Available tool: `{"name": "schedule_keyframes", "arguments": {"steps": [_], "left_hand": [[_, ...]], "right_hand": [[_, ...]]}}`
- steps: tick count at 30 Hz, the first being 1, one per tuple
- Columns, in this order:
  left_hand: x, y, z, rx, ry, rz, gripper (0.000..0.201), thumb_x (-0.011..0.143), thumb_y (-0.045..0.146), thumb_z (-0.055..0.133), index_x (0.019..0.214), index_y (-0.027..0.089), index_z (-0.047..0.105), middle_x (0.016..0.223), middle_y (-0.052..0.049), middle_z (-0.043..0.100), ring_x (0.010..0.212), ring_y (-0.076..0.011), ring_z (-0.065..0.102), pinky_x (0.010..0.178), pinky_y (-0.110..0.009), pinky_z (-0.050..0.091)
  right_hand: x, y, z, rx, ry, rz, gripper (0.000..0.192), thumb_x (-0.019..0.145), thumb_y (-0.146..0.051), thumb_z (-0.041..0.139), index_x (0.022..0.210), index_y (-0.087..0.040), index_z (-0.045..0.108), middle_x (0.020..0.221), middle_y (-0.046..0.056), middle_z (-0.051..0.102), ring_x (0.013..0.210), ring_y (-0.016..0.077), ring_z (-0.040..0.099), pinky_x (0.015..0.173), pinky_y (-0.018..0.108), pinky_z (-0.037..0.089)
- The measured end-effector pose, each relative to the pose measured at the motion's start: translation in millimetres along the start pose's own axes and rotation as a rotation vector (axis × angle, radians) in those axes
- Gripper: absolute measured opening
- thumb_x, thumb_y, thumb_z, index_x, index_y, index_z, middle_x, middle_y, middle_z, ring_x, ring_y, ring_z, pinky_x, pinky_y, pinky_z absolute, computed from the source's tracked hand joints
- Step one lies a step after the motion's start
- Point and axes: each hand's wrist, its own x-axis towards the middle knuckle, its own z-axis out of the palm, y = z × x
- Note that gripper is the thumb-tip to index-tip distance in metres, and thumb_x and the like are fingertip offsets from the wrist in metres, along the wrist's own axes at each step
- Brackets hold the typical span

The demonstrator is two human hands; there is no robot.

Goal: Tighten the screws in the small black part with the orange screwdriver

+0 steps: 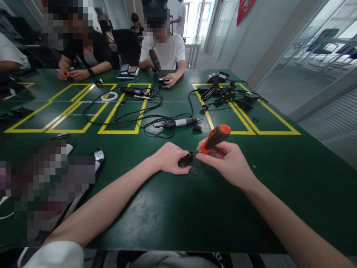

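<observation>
My left hand (173,159) rests on the green table with its fingers closed round a small black part (187,159), whose narrow stepped end sticks up. To its right, my right hand (227,160) grips a screwdriver (218,137) with an orange and dark handle. That handle tilts up and to the right, and the screwdriver's tip is hard to make out. The right fingertips are close to the black part, with a small gap between. A tiny bright bit, perhaps a screw (196,173), lies on the table just below the two hands.
Beyond my hands lie a grey-and-black electric screwdriver (180,123) with its cable and a small black piece (197,128). Black cables and adapters (223,93) are heaped at the back right. A white ring (109,96) lies back left. Across the table, a person holds a power driver (155,59).
</observation>
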Motion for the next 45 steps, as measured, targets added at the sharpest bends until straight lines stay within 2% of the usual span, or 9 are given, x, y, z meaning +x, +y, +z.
{"name": "schedule_keyframes", "arguments": {"steps": [6,10,14,19,27,31,36,40,45], "left_hand": [[-1,0,1.2,-0.023,0.011,-0.007,0.03,0.083,0.046,0.062,0.072,0.019,0.063,0.061,-0.002,0.067,0.056,-0.0165,0.063,0.052,-0.028,0.028],[-1,4,0.9,-0.033,0.019,-0.011,0.029,0.084,0.045,0.059,0.069,0.02,0.061,0.06,-0.001,0.066,0.054,-0.015,0.061,0.054,-0.026,0.03],[-1,8,0.0,-0.048,-0.01,-0.016,0.029,0.084,0.045,0.06,0.07,0.02,0.062,0.062,-0.001,0.067,0.057,-0.0163,0.062,0.055,-0.027,0.03],[-1,8,-1.0,-0.073,-0.036,-0.002,0.028,0.085,0.046,0.06,0.077,0.02,0.067,0.068,-0.002,0.071,0.063,-0.0184,0.067,0.057,-0.027,0.034],[-2,9,-3.2,-0.108,-0.049,-0.016,0.028,0.086,0.044,0.058,0.078,0.019,0.068,0.072,-0.004,0.073,0.067,-0.0179,0.07,0.063,-0.026,0.042],[-2,7,-1.4,-0.095,-0.038,-0.004,0.03,0.086,0.047,0.058,0.078,0.019,0.068,0.072,-0.004,0.074,0.066,-0.018,0.07,0.061,-0.026,0.041],[-2,7,-2.0,-0.075,-0.029,-0.001,0.03,0.085,0.047,0.058,0.079,0.02,0.069,0.068,-0.003,0.072,0.064,-0.018,0.068,0.058,-0.026,0.038],[-2,7,-3.2,-0.091,-0.031,-0.005,0.028,0.085,0.045,0.059,0.078,0.02,0.068,0.065,-0.001,0.069,0.062,-0.0175,0.066,0.059,-0.026,0.039],[-3,6,-1.2,-0.106,-0.02,-0.02,0.027,0.084,0.045,0.061,0.076,0.019,0.067,0.064,-0.001,0.068,0.06,-0.0164,0.065,0.058,-0.025,0.038]], "right_hand": [[-9,6,7,0.017,0.009,-0.096,0.025,0.079,-0.042,0.086,0.078,-0.019,0.077,0.077,0.005,0.074,0.068,0.0179,0.068,0.067,0.033,0.061],[-13,5,11,0.07,-0.034,-0.059,0.024,0.087,-0.043,0.08,0.085,-0.019,0.075,0.074,0.004,0.073,0.064,0.0175,0.07,0.064,0.032,0.063],[-15,8,15,0.12,0.025,-0.053,0.028,0.087,-0.045,0.08,0.093,-0.02,0.069,0.079,0.004,0.075,0.061,0.0149,0.069,0.061,0.029,0.063],[-16,11,15,0.107,0.066,-0.05,0.031,0.084,-0.047,0.083,0.082,-0.019,0.068,0.07,0.002,0.072,0.056,0.0143,0.066,0.056,0.028,0.06],[-16,12,12,0.145,-0.005,-0.051,0.034,0.094,-0.052,0.071,0.087,-0.019,0.072,0.074,0.003,0.072,0.059,0.0152,0.069,0.058,0.029,0.061],[-17,13,15,0.181,0.042,-0.067,0.032,0.089,-0.051,0.077,0.09,-0.02,0.066,0.077,0.002,0.072,0.058,0.0138,0.067,0.058,0.029,0.061],[-14,12,15,0.137,0.094,-0.054,0.034,0.088,-0.051,0.078,0.081,-0.021,0.065,0.074,0.003,0.071,0.057,0.0135,0.064,0.057,0.029,0.059],[-12,10,13,0.121,0.047,-0.05,0.038,0.088,-0.056,0.076,0.081,-0.02,0.07,0.072,0.003,0.069,0.056,0.0141,0.063,0.056,0.03,0.058],[-12,13,16,0.186,-0.034,-0.057,0.04,0.095,-0.058,0.067,0.082,-0.02,0.065,0.07,0.001,0.067,0.056,0.0125,0.061,0.055,0.027,0.055]]}}
